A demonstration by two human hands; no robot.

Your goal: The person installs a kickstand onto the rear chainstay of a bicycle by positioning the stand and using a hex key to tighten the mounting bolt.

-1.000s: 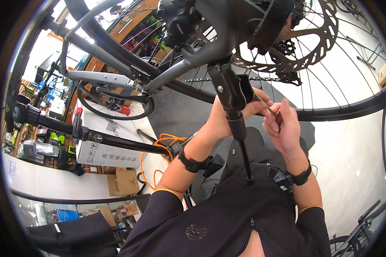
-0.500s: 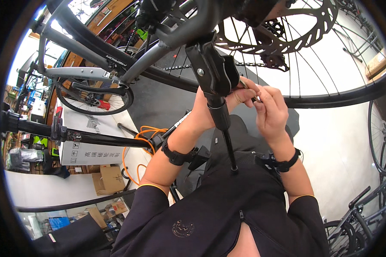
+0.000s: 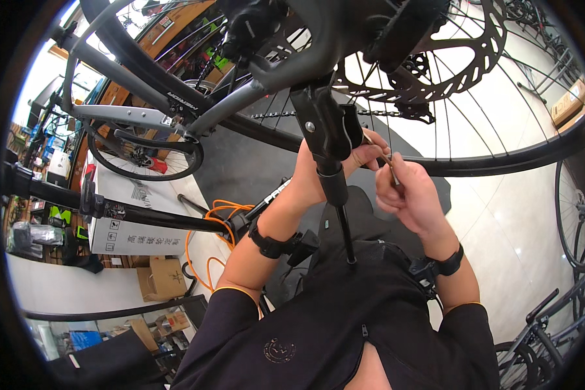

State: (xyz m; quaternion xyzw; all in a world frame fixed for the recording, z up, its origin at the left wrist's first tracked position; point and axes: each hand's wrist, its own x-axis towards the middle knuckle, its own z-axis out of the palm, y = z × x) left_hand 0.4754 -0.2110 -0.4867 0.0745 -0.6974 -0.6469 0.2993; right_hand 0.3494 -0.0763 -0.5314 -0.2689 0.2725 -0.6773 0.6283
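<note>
Where the slim metal piece point(image 3: 394, 174) sits: just right of the black stand clamp point(image 3: 322, 123) and below the brake rotor point(image 3: 476, 68), slanting down toward you, mostly covered by your fingers.
Left hand point(image 3: 364, 156): reaches past the far side of the clamp, thumb and fingers closed in what looks like a pinch on the upper end; the clamp hides part of your wrist.
Right hand point(image 3: 409, 195): thumb pressed against curled fingers, gripping the lower end.
Piece's full shape: too covered to tell, nor can you be sure it is one length running through both hands.
Weight: likely light, so fingertip force should be enough.
Stiffness: it looks rigid and probably won't bend or break under a pinch.
Surface: smooth metal is apt to turn or slip, more so with any grease about; you cannot tell from here whether it is oily.
Best hold: the shaft, flat between thumb pad and the side of your forefinger, with the second hand near the other end to stop it rolling.
Tyre point(image 3: 481, 168): runs close behind your fingers, so small wrist movements suit better than wide ones.
</note>
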